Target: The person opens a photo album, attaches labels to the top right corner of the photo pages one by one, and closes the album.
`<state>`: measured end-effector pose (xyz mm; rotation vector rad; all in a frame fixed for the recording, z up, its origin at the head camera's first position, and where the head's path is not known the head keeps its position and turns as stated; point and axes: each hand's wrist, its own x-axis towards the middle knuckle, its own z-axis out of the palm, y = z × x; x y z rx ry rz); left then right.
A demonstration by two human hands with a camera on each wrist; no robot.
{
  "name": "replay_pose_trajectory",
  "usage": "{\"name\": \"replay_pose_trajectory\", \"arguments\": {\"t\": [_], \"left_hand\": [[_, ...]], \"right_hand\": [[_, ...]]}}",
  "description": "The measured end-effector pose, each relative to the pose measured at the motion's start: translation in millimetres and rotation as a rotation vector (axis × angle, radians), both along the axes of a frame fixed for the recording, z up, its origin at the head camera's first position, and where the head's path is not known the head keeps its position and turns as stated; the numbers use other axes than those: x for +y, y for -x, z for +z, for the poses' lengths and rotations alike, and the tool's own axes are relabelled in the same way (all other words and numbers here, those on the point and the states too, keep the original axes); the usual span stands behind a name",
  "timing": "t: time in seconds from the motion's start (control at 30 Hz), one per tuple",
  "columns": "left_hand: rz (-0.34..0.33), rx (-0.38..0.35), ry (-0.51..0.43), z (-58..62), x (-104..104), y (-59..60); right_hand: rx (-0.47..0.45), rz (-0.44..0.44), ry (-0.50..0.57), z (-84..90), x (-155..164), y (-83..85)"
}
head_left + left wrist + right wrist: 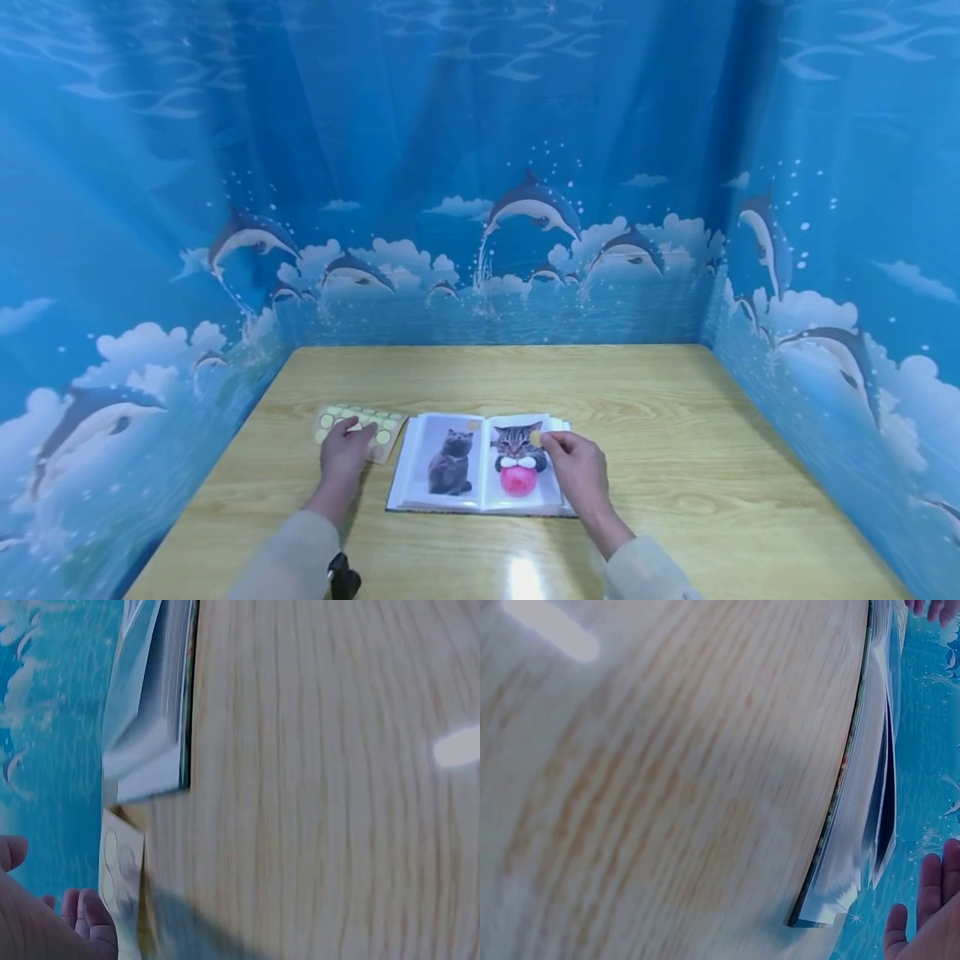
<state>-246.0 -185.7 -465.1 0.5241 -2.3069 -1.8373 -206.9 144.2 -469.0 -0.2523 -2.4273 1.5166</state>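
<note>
Okay, album lies spread near the middle of the wood-grain table, with a wide stretch of tabletop to its right, a strip behind it up to the back edge, and more table in front. The dolphin-print curtain borders the left, back and right table edges. Sticker sheet lies left of the album, its right corner just beside the album's left edge, so a tight gap there; more table runs left of the sheet to the side edge. Left hand is over the sheet, thumb and fingers apart, fingers loosely bent; firm contact with the sheet can't be told. Right hand has thumb and forefinger pinched on a yellowish disc, at the upper right of the tabby photo; can't tell if it touches the page. Counts: two hands, one album, two facing photos, the other being the grey cat photo, one sheet, one pinched disc, one round sticker at that photo's top right corner. Several circles on the sheet, partly covered, total can't be told. One small black object by the left forearm, unclear what.
</note>
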Motion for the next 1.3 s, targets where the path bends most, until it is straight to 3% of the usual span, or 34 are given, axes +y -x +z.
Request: {"name": "replay_pose_trajectory", "arguments": {"t": [0.23,0.47,0.67,1.0,1.23,1.3], "left_hand": [[-0.093,0.063,0.177,3.7,32,1.5],[-0.195,0.119,0.242,2.9,60,4.2],[-0.255,0.09,0.256,3.9,78,4.3],[-0.386,0.086,0.421,-2.5,103,-2.2],[-0.552,0.251,0.634,-12.1,116,-8.7],[-0.597,0.264,0.706,-14.5,119,-11.4]], "right_hand": [[-0.012,-0.004,-0.002,-0.5,0,1.5],[-0.02,-0.005,-0.009,-1.4,0,4.4],[-0.009,0.001,-0.023,-1.7,1,6.6],[-0.001,-0.001,-0.035,-2.0,3,8.1],[0.018,-0.014,-0.056,-3.2,3,9.0],[0.017,-0.016,-0.056,-3.7,2,9.2]]}}
